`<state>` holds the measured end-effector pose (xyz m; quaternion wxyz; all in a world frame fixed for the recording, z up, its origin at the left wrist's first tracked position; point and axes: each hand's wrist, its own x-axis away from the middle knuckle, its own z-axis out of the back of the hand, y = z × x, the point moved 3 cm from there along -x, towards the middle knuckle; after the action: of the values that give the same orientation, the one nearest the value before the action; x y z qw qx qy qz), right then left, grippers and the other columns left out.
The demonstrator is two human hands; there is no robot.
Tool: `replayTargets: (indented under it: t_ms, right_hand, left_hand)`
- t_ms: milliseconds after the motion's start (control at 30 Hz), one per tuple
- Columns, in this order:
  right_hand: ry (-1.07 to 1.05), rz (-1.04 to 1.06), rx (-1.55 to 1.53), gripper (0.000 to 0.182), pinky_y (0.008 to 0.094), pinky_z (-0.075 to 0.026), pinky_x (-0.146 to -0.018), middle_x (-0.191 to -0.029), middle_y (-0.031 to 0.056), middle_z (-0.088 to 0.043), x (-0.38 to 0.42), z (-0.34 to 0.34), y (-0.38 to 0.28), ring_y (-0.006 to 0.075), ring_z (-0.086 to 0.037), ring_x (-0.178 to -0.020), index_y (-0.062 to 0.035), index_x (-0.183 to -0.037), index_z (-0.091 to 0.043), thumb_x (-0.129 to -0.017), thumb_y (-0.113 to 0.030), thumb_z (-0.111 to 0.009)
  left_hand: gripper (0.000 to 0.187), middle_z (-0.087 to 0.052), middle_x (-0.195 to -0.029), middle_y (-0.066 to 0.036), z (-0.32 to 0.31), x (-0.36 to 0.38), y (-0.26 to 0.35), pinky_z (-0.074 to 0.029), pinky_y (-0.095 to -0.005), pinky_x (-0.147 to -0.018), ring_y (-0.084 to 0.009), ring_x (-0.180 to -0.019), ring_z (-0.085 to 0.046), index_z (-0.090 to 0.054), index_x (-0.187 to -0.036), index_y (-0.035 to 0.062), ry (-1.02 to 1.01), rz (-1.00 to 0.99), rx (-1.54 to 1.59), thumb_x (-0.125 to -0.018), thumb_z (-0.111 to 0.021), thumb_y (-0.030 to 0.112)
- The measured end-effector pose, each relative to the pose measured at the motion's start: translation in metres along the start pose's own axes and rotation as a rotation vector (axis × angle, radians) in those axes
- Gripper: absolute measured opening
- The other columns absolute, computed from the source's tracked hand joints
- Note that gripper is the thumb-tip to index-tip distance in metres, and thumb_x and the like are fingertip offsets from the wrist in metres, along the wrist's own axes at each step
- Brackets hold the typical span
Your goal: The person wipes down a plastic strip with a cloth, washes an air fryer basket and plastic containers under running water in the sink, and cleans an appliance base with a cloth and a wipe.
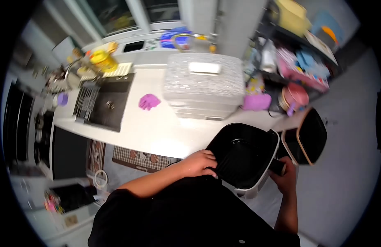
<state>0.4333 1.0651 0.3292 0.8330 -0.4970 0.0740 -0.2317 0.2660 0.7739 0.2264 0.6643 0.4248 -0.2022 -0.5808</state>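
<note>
A black air fryer basket (244, 162) with a light-coloured front is held up before my body, its open top facing me and its inside bare. My right hand (284, 178) is closed round the basket's dark handle (277, 166). At the opposite side, my left hand (200, 164) grips the basket's edge with bent fingers; part of them is hidden behind the wall. A crumpled purple cloth (149, 101) lies on the white counter (157, 127) beyond my left hand.
A large lidded translucent box (205, 86) stands on the counter, right of the sink (110, 105). A pink pot-like appliance (295, 98) sits below a loaded shelf (305, 53). At the right, a bin (312, 136) has its lid raised. A checked mat (137, 158) lies on the floor.
</note>
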Motion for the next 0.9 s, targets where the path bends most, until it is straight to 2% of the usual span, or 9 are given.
replayTargets:
  t_ms: [133,267,367,467,533,567,667,833,900]
  right_hand:
    - [-0.45,0.298,0.135,0.04,0.0343,-0.053,-0.079,-0.092,0.01,-0.067,-0.052,-0.091,-0.083,0.0208,-0.067,-0.085,-0.0038,-0.103,-0.059,-0.073,-0.009,-0.085]
    - [-0.648,0.467,0.184,0.047,0.0407,-0.053,-0.087,-0.107,0.0197,-0.069,-0.079,-0.231,-0.167,0.0376,-0.069,-0.1,-0.0024,-0.117,-0.06,-0.082,-0.025,-0.081]
    - [-0.623,0.513,-0.211,0.058,0.0355,-0.047,-0.1,-0.125,0.0142,-0.064,-0.121,-0.355,-0.208,0.0247,-0.062,-0.117,-0.0058,-0.134,-0.054,-0.086,-0.028,-0.078]
    - [-0.605,0.555,-0.149,0.065,0.04,-0.05,-0.099,-0.133,0.0183,-0.062,-0.168,-0.459,-0.279,0.0283,-0.062,-0.12,-0.008,-0.146,-0.045,-0.092,-0.031,-0.073]
    - [-0.434,0.639,-0.286,0.061,0.0384,-0.052,-0.095,-0.132,0.0169,-0.063,-0.187,-0.499,-0.327,0.0254,-0.064,-0.116,-0.0076,-0.146,-0.046,-0.093,-0.023,-0.071]
    - [-0.265,0.74,-0.174,0.058,0.0371,-0.053,-0.093,-0.131,0.0157,-0.064,-0.191,-0.503,-0.347,0.0246,-0.065,-0.115,-0.0071,-0.145,-0.047,-0.093,-0.019,-0.07]
    - [-0.343,0.702,-0.413,0.055,0.0349,-0.053,-0.092,-0.127,0.0148,-0.064,-0.156,-0.497,-0.372,0.0245,-0.065,-0.11,-0.0063,-0.144,-0.048,-0.093,-0.013,-0.066]
    - [-0.526,0.822,0.042,0.056,0.0373,-0.051,-0.099,-0.133,0.0184,-0.059,-0.091,-0.484,-0.252,0.0275,-0.06,-0.121,-0.0036,-0.144,-0.048,-0.092,-0.011,-0.068]
    - [-0.614,0.422,-0.006,0.059,0.0372,-0.051,-0.099,-0.136,0.021,-0.059,-0.071,-0.471,-0.161,0.0289,-0.06,-0.125,-0.0049,-0.147,-0.046,-0.094,-0.014,-0.069]
  left_hand:
    - [0.031,-0.061,-0.082,-0.007,0.049,0.1,0.008,-0.051,-0.0433,-0.076,-0.0327,-0.086,-0.06,-0.062,-0.082,0.0068,0.122,0.198,-0.065,-0.074,-0.084,0.026]
    - [0.025,-0.064,-0.084,-0.01,0.096,0.23,0.011,-0.051,-0.0403,-0.074,-0.0323,-0.086,-0.064,-0.066,-0.083,0.0065,0.261,0.53,0.083,-0.077,-0.084,0.022]
    - [0.022,-0.069,-0.089,-0.008,0.165,0.313,0.021,-0.052,-0.0332,-0.078,-0.0213,-0.089,-0.066,-0.07,-0.088,0.002,0.651,0.553,0.032,-0.078,-0.084,0.016]
    - [0.019,-0.071,-0.101,-0.005,0.22,0.396,-0.025,-0.053,-0.0306,-0.082,-0.0127,-0.095,-0.064,-0.071,-0.102,0.0004,1.014,0.726,0.423,-0.093,-0.074,0.017]
    - [0.037,-0.07,-0.114,-0.011,0.249,0.428,-0.066,-0.055,-0.0352,-0.087,-0.0175,-0.101,-0.066,-0.065,-0.12,0.0006,1.307,0.633,0.655,-0.105,-0.058,0.034]
    - [0.048,-0.065,-0.126,-0.013,0.268,0.428,-0.069,-0.053,-0.0434,-0.094,-0.0249,-0.112,-0.063,-0.057,-0.131,0.0014,1.339,0.601,0.802,-0.105,-0.053,0.042]
    - [0.077,-0.037,-0.159,-0.019,0.306,0.431,-0.099,-0.037,-0.0726,-0.108,-0.0462,-0.141,-0.041,-0.031,-0.155,0.0086,1.352,0.421,1.215,-0.1,-0.044,0.061]
    - [0.086,-0.023,-0.165,-0.019,0.349,0.412,-0.105,-0.028,-0.0741,-0.114,-0.0467,-0.149,-0.027,-0.019,-0.16,0.011,1.484,0.142,1.424,-0.097,-0.041,0.066]
    - [0.085,-0.021,-0.166,-0.017,0.361,0.419,-0.109,-0.026,-0.0757,-0.114,-0.0465,-0.15,-0.024,-0.02,-0.16,0.012,1.444,0.057,1.477,-0.097,-0.042,0.065]
